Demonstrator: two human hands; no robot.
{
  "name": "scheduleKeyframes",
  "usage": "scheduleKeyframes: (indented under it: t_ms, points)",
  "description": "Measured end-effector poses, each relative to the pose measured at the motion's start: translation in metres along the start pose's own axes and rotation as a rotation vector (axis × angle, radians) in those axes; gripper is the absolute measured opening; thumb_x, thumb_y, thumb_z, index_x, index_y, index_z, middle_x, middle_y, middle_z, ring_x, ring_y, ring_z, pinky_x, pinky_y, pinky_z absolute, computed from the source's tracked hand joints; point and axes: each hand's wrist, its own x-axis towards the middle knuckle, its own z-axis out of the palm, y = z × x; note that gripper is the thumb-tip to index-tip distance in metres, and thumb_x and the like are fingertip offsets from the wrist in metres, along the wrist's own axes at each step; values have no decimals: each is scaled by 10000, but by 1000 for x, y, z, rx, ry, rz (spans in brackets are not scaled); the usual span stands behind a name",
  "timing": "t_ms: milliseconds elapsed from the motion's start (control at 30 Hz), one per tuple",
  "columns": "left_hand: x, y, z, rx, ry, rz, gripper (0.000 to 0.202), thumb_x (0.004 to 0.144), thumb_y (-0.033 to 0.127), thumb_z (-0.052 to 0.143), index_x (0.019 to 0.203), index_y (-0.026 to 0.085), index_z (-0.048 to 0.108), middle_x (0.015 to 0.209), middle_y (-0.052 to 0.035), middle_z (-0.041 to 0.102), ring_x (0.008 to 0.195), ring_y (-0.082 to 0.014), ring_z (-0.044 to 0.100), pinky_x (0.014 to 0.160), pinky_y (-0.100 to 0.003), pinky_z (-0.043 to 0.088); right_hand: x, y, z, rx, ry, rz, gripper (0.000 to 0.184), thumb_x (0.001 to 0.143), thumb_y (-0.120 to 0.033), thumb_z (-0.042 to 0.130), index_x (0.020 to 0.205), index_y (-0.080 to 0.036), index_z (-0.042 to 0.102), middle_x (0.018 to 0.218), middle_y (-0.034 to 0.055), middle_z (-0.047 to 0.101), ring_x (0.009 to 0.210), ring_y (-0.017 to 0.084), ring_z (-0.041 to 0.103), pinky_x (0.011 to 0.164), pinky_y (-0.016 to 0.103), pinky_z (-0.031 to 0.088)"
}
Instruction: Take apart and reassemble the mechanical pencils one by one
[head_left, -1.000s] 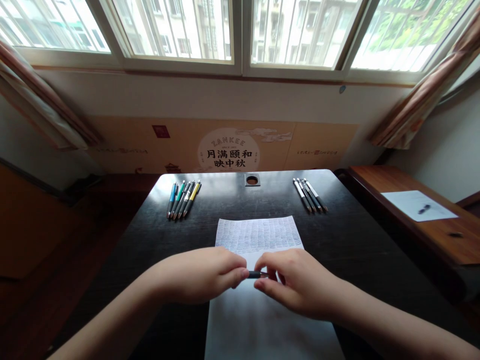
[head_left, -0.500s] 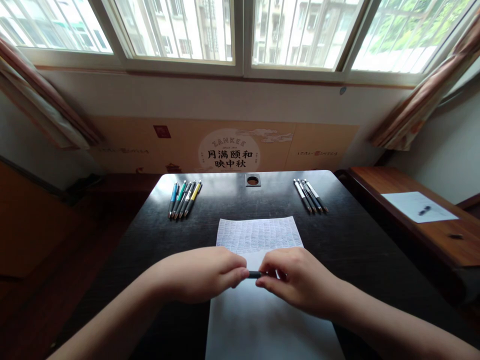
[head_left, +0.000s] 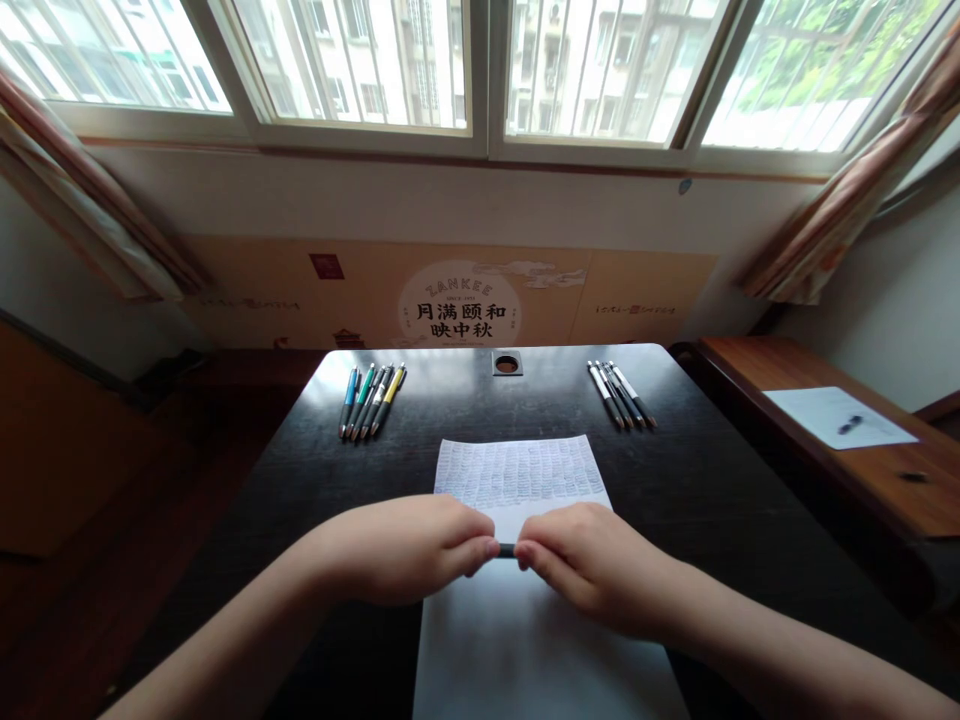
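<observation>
Between my two hands is a pen [head_left: 507,550], of which only a short dark stretch of the barrel shows. My left hand [head_left: 431,548] is closed round one end, thumb and fingers pinched on it. The other end is gripped by my right hand [head_left: 581,555], its fingers curled over and hiding the tip. Below the hands lies a long sheet of paper [head_left: 525,660], with a page of dense handwritten lines [head_left: 521,472] at its far end.
Several pens [head_left: 371,402] with blue, green and yellow barrels lie at the desk's far left. More pens [head_left: 621,395], white and dark, lie at the far right. A cable hole [head_left: 507,364] sits at the black desk's back edge. To the right stands a wooden table [head_left: 810,365] with a paper [head_left: 840,415].
My right hand has closed its fingers more tightly round its end of the pen, so less of the pen shows. My left hand has hardly moved.
</observation>
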Motion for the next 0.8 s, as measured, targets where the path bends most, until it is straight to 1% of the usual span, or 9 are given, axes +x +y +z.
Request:
scheduleKeyframes:
  t_ms: [167,333,467,633,800]
  points:
    - [0,-1,0,3,5,2,392,994,426,354,806,189,603,770,-19,634,687,-167,560,615,-266,379,-1,3,2,79,72,-18,197,981,-333,588,898,-196,703,798,5,722,725,150,644,660,240,413]
    - [1,-1,0,16,-1,-7,373,984,412,369,815,194,620,776,-19,646,681,-168,552,607,-262,370,-2,3,5,99,125,-23,137,930,-317,668,873,-198,705,772,-9,714,688,131,629,636,224,408]
    - [2,-1,0,33,-17,-10,373,975,413,385,810,195,638,774,-21,656,666,-166,541,595,-262,358,-3,3,8,89,117,-19,147,914,-329,683,850,-197,697,749,-12,708,660,129,625,616,226,398]
    - [4,-1,2,52,-29,-19,383,959,457,416,823,196,660,768,-26,668,655,-173,554,572,-267,350,-2,2,10,97,107,-15,154,911,-333,681,842,-196,701,735,-13,703,644,125,622,604,228,396]
    - [6,-2,4,81,-40,-35,334,913,469,484,833,205,672,746,-25,667,640,-180,560,551,-273,344,1,4,11,85,41,-2,148,900,-338,689,858,-199,718,728,-10,705,648,130,626,605,226,403]
